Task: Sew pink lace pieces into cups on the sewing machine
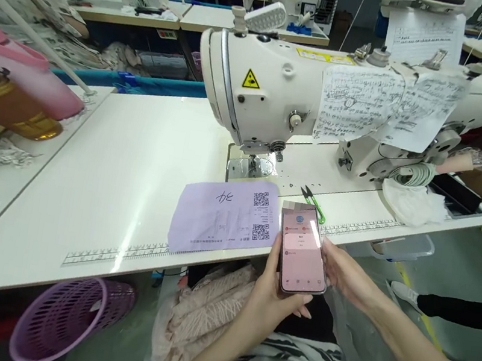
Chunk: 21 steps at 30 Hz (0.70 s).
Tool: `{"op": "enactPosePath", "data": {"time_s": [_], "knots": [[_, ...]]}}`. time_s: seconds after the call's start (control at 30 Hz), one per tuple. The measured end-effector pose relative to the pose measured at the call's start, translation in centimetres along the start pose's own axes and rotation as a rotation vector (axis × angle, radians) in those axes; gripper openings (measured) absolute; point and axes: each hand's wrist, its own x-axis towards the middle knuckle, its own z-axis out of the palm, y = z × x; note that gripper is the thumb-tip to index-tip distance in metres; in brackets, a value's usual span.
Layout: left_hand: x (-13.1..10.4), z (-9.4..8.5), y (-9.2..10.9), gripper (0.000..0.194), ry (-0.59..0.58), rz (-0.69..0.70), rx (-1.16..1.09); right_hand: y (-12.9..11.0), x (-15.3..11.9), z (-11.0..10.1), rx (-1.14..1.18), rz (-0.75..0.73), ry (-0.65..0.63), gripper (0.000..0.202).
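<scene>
A smartphone [303,254] with a lit pink screen is held over the table's front edge. My left hand [274,292] wraps its left side and lower edge, fingers closed round it. My right hand [343,273] grips the right side; part of its fingers is hidden behind the phone. Just left of the phone, a purple paper sheet [217,216] with QR codes and a handwritten number lies flat on the table. Green-handled thread snips [314,205] rest beyond the phone's top edge. Behind them stands a white sewing machine [274,88] with handwritten papers [358,101] fixed on it.
A purple basket [58,319] stands on the floor at left. Bundled beige fabric [210,316] sits below the table edge. White cloth [413,203] and a coil of pale green cord [413,173] lie at the right. Another person's legs [462,313] show at far right.
</scene>
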Motion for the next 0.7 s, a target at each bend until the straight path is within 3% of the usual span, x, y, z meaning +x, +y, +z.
{"op": "enactPosePath", "data": {"time_s": [0.1, 0.27, 0.33, 0.43, 0.5, 0.7], "knots": [[0.7, 0.0, 0.1, 0.108, 0.100, 0.009, 0.274, 0.7, -0.8, -0.4, 0.061, -0.007, -0.006, 0.047], [0.7, -1.2, -0.1, 0.093, 0.354, 0.150, 1.050, 2.5, -1.9, -0.3, 0.204, -0.045, -0.012, 0.039], [-0.1, -2.4, -0.3, 0.084, 0.451, 0.338, 1.274, 3.0, -2.1, 0.0, 0.234, -0.080, -0.005, 0.042], [-1.4, -4.8, 0.0, 0.060, 0.571, 0.796, 1.486, 3.8, -1.9, 0.4, 0.245, -0.126, 0.025, 0.048], [-1.9, -6.6, 0.5, 0.056, 0.652, 0.973, 1.594, 4.4, -1.5, 0.6, 0.240, -0.139, 0.066, 0.044], [-2.8, -10.6, 1.6, 0.061, 0.581, 0.882, 1.750, 5.5, 0.3, 0.7, 0.241, -0.186, 0.158, 0.035]]}}
